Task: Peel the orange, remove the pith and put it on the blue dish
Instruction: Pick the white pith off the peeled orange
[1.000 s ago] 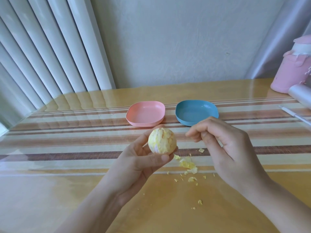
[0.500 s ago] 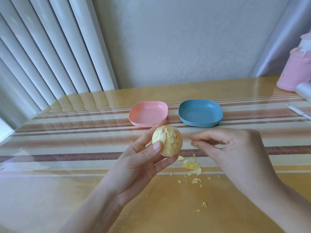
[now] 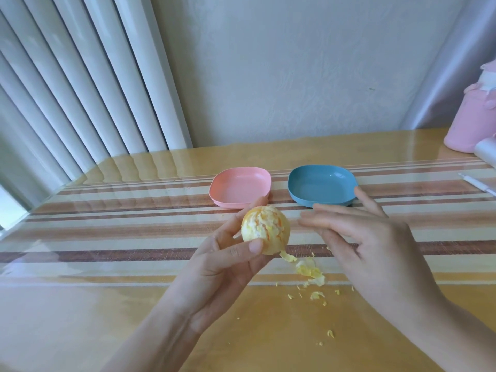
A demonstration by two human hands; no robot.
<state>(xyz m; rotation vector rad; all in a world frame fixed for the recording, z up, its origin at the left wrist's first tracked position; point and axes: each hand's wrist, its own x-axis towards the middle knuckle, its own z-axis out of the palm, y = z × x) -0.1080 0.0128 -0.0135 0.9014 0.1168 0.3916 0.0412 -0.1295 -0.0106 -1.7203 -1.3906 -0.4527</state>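
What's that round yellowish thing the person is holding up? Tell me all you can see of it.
It is a peeled orange, round, mostly covered in pale yellow-white pith with thin orange streaks showing through. The left hand holds it above the striped table, thumb across its lower front, fingers behind. The right hand is beside it, not touching. It is not yet on the blue dish.

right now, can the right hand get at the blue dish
Probably yes. The right hand is open and holds nothing, one fingertip overlaps the right rim of the blue dish in view, and nothing lies between them. The orange is in the left hand.
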